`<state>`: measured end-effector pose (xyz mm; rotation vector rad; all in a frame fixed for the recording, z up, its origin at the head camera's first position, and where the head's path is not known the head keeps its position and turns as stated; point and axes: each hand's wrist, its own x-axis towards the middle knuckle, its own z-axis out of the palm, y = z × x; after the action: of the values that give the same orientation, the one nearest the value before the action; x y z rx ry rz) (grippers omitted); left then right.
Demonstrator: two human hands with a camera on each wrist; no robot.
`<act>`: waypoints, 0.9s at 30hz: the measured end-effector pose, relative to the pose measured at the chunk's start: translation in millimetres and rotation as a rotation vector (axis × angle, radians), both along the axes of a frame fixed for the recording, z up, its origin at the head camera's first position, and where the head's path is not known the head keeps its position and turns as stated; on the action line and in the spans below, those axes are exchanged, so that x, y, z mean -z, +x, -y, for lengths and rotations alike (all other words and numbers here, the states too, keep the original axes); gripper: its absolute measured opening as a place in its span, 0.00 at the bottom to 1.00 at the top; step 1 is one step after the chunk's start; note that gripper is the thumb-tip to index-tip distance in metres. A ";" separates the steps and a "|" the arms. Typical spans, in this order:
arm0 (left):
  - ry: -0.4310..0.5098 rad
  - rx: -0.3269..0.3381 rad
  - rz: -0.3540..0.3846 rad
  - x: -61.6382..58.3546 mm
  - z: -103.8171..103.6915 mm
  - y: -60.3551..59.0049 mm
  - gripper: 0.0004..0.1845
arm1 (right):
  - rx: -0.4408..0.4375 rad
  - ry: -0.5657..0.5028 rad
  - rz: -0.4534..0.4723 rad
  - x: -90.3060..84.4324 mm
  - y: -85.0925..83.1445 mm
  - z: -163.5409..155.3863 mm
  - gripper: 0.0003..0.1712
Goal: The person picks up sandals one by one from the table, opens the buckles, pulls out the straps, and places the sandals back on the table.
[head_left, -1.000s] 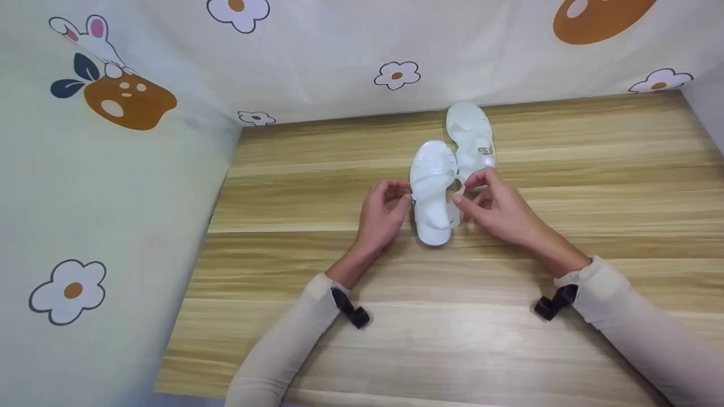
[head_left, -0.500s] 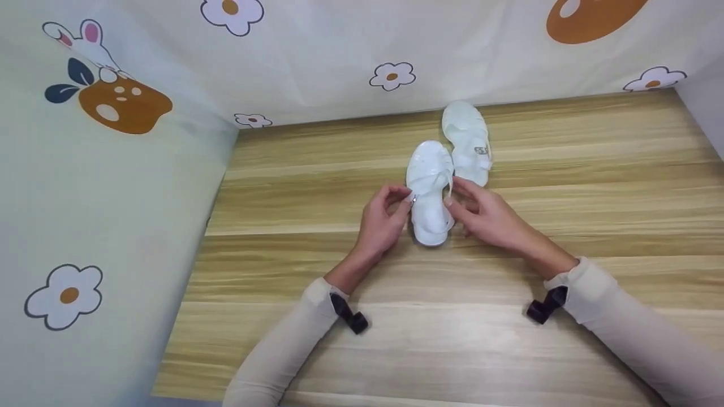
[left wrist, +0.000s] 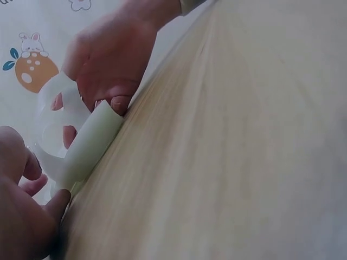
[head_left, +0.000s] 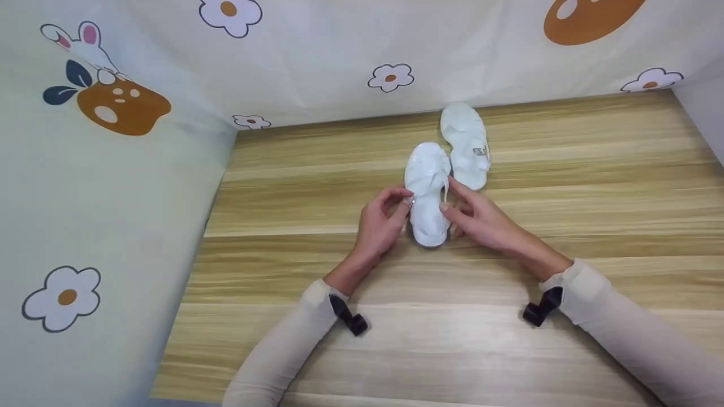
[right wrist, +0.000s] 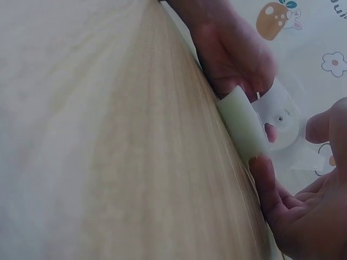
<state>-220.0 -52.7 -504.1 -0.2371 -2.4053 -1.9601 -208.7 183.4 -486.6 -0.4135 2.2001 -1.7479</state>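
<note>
Only the head view shows the second sandal [head_left: 465, 146] beyond both hands' near sandal [head_left: 428, 195].

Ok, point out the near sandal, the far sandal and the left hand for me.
near sandal [head_left: 428, 226], head view, heel end of the footbed.
far sandal [head_left: 461, 121], head view, toe end.
left hand [head_left: 378, 223], head view, back of the hand.

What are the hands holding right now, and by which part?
The near white sandal: the left hand pinches its buckle side, and the right hand pinches its loose strap.
</note>
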 end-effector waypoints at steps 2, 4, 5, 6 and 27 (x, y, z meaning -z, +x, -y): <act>-0.002 -0.007 -0.005 -0.1 0.0 0.3 0.07 | -0.001 -0.018 0.006 0.5 -0.8 0.5 0.44; -0.002 -0.015 -0.008 -0.9 0.1 0.6 0.07 | 0.001 -0.029 0.010 1.2 -1.7 1.1 0.44; -0.001 -0.018 -0.010 -1.2 0.2 0.8 0.07 | 0.001 -0.033 0.006 1.2 -1.9 1.4 0.44; 0.001 -0.021 -0.010 -1.5 0.3 0.9 0.07 | 0.002 -0.034 0.004 1.2 -2.3 1.6 0.44; 0.048 -0.130 -0.050 -6.7 -1.1 -23.7 0.06 | 0.097 0.000 -0.181 -6.2 -27.2 32.8 0.49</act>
<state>-243.7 -51.6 -497.4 -0.1236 -2.2781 -1.9297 -235.9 150.6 -480.4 -0.4908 2.3821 -1.8245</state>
